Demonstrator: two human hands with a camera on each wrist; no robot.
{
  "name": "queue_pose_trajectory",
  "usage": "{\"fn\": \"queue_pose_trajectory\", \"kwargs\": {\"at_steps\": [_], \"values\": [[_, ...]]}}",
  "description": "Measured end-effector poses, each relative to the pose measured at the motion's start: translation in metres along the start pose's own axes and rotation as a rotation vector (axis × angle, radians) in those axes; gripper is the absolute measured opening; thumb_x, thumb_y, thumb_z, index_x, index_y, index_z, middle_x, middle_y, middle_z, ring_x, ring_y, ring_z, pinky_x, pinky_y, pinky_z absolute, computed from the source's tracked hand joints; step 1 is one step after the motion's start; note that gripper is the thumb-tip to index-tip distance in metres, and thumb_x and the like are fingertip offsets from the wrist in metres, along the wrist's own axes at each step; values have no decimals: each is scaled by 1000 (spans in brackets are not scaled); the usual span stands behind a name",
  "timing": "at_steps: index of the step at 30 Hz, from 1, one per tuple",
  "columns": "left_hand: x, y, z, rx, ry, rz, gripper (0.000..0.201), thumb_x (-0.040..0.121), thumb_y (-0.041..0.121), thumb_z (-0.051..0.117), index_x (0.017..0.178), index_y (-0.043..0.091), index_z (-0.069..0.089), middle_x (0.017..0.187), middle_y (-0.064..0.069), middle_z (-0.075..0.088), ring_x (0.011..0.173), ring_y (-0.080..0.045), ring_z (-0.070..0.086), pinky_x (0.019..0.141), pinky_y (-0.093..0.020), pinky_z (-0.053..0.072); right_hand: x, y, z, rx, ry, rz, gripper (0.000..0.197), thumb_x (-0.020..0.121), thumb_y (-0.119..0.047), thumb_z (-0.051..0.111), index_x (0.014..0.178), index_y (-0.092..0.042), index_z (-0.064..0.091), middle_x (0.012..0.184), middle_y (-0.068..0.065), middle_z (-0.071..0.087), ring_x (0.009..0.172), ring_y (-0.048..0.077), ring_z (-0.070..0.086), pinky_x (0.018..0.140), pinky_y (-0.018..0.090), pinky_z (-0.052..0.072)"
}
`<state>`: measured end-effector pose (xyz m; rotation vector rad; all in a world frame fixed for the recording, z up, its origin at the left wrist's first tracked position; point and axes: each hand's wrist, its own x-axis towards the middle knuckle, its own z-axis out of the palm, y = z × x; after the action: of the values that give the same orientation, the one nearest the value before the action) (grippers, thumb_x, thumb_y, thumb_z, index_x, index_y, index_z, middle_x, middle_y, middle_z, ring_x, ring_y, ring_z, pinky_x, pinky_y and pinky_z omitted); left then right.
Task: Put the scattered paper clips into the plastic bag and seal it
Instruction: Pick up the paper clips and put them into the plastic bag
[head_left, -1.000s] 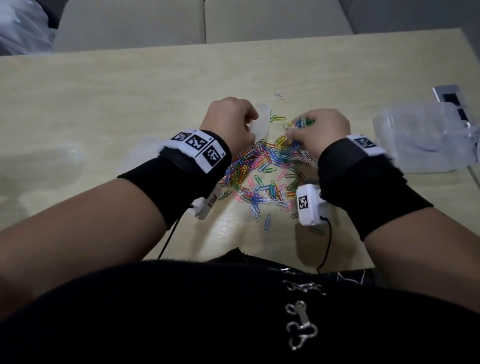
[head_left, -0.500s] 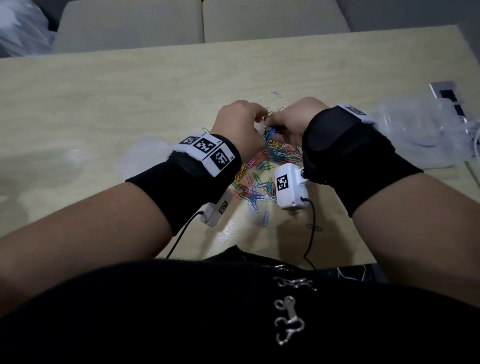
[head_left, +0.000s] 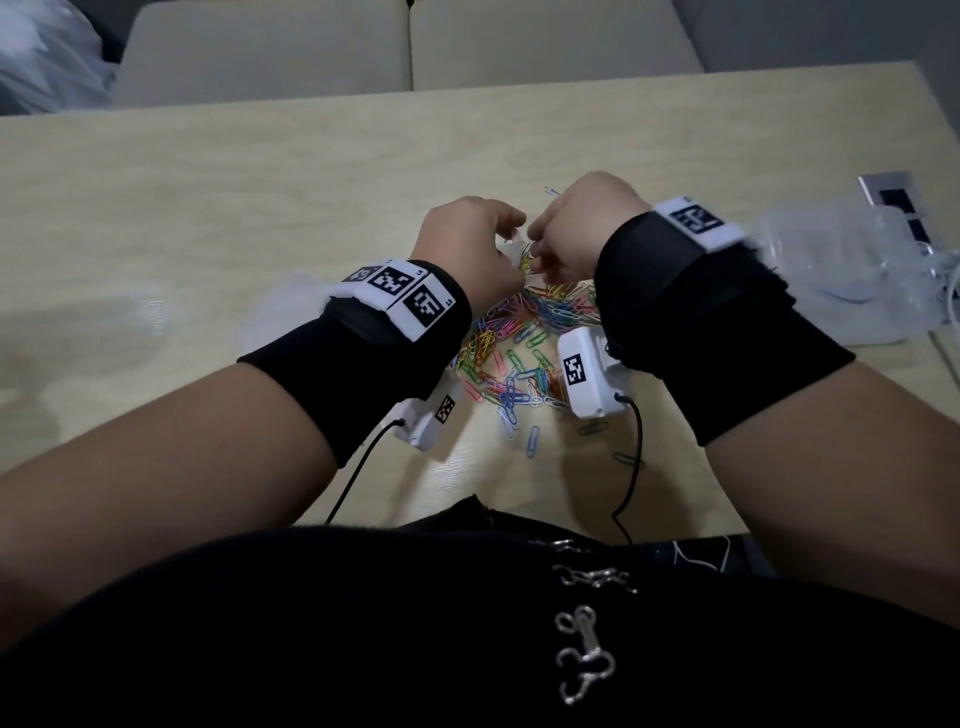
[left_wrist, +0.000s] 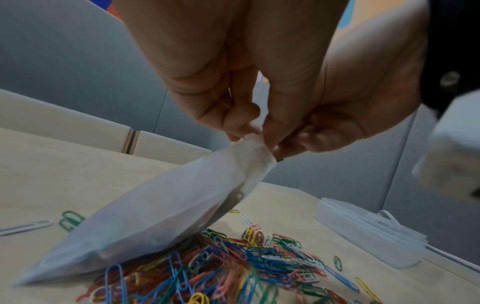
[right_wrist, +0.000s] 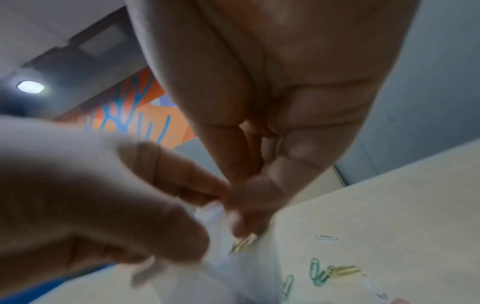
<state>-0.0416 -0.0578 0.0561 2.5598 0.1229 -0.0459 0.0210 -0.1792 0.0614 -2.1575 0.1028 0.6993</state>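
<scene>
Colourful paper clips (head_left: 519, 332) lie heaped on the wooden table (head_left: 208, 208) just below both hands; they also show in the left wrist view (left_wrist: 233, 267). My left hand (head_left: 511, 234) pinches the top edge of the small translucent plastic bag (left_wrist: 161, 216), which slopes down onto the heap. Only a sliver of the bag (head_left: 511, 254) shows in the head view. My right hand (head_left: 535, 252) meets the left at the bag's mouth, fingers curled. In the right wrist view a few yellow clips (right_wrist: 241, 244) stick out at its fingertips (right_wrist: 249, 205), against the bag (right_wrist: 221, 236).
A clear plastic box (head_left: 841, 270) stands at the table's right, beside a socket panel (head_left: 893, 197). Another translucent plastic piece (head_left: 280, 306) lies left of my left wrist. Stray clips (head_left: 532, 441) lie near the front edge. A cushioned seat (head_left: 405, 47) runs behind the table.
My right hand has lifted from the heap and swung left to the bag's mouth beside my left hand. The left hand has kept hold of the bag and risen slightly.
</scene>
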Motion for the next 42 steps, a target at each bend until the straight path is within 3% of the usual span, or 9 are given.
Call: {"fn": "queue_pose_trajectory", "kwargs": {"at_steps": [3,7,13,15,23,27,34,39,42], "values": [[1,-2,-3,-5,2,13,44,79,16,56,122,23,65,118,4,68,108,-15,62,94,-21,42,-1,5,6,-108,24,-91,18,86,-11,59,95,-21,71,78,-4,67,59,6,63,45,14,46],[7,-12,-11,-70,-10,-46,48,74,14,62,121,23,65,116,8,68,90,-11,66,90,-17,44,9,7,5,-70,182,-84,17,88,-14,54,77,-15,68,90,10,73,78,25,65,71,36,54],[14,-26,-38,-145,91,-102,45,72,16,62,115,27,68,109,13,70,80,-2,57,83,-11,39,51,31,-7,-445,271,20,35,95,-10,42,126,-10,58,130,12,59,117,33,56,95,32,46],[16,-31,-46,-177,120,-120,44,72,15,61,113,27,69,107,13,70,79,-1,56,81,-11,40,67,35,-1,-517,248,10,41,95,-12,41,135,-12,49,139,14,50,125,35,50,105,40,41],[20,-43,-55,-201,137,-128,45,70,15,60,112,29,69,102,16,68,71,2,53,78,-13,43,116,23,30,-738,54,-106,49,97,-26,42,138,-1,36,146,19,35,129,37,41,102,45,37],[21,-46,-60,-186,191,-135,44,71,16,60,113,28,68,105,14,68,82,-3,54,87,-17,44,95,17,63,-880,-58,-216,47,97,-35,39,131,-4,42,143,17,34,130,38,35,104,52,35],[20,-45,-66,-180,229,-152,43,71,19,60,113,28,68,97,16,65,81,-2,54,87,-14,42,35,55,73,-1039,-301,-317,70,99,-46,33,154,-14,5,163,2,-6,150,23,0,118,51,19],[17,-46,-71,-167,233,-161,44,72,18,58,113,28,68,94,17,62,83,-2,54,89,-18,46,17,49,60,-1030,-79,-438,52,92,-45,48,135,-15,48,144,6,40,127,30,44,102,42,42],[14,-49,-74,-157,255,-177,42,72,19,58,112,29,68,94,18,62,82,-4,55,88,-19,48,9,40,84,-1010,-76,-595,47,89,-45,52,127,-17,53,129,7,47,116,30,49,93,40,45]]}}
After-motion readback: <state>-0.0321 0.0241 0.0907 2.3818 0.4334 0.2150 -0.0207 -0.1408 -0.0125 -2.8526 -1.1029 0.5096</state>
